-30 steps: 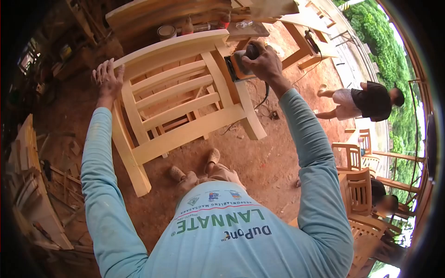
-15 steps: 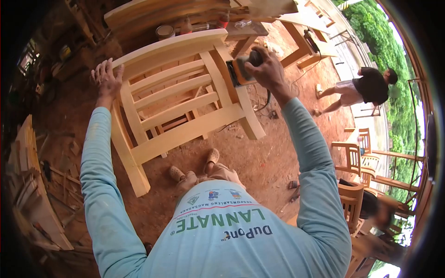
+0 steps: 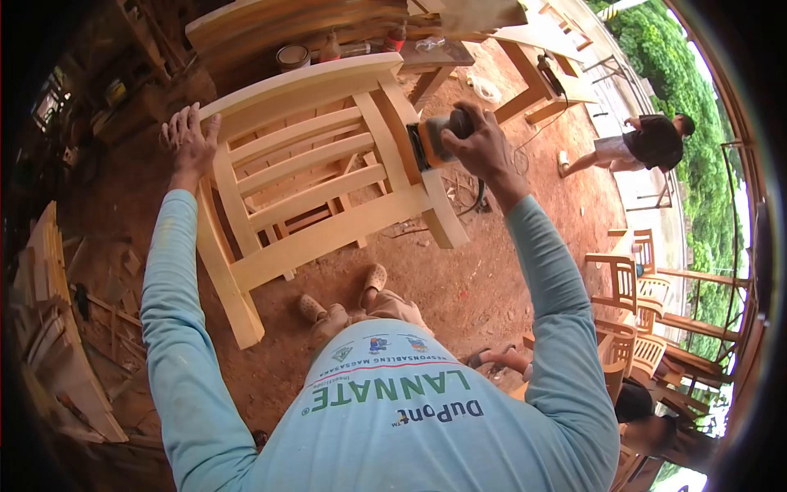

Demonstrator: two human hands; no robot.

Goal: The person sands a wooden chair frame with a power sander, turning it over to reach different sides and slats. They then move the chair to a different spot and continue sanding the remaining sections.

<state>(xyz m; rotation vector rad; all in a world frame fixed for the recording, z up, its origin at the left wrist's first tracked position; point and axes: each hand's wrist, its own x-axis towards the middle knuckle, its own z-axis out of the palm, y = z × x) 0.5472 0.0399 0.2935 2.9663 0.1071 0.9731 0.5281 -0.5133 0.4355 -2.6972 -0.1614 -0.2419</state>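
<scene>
A pale wooden chair frame (image 3: 328, 238) with curved slats stands in front of me. My left hand (image 3: 190, 141) is wrapped over the upper left corner of the frame, thumb on its near side. An orange and black power sander (image 3: 430, 143) is in the grip of my right hand (image 3: 482, 143), its fingers round the dark top knob. The sander's flat pad lies against the outer side of the frame's right post. A dark cord (image 3: 479, 197) hangs below the sander.
Behind the frame are a wooden bench (image 3: 287, 33), an open can (image 3: 293, 56) and bottles (image 3: 330, 47). Scrap boards (image 3: 70, 353) lean at the left. A person (image 3: 652, 141) walks at the right; another person (image 3: 635, 403) is near the wooden chairs (image 3: 615, 279) at lower right.
The sander and my right hand have moved slightly down along the right post. The walking person has shifted, and the person at lower right has moved. My left hand has stayed put.
</scene>
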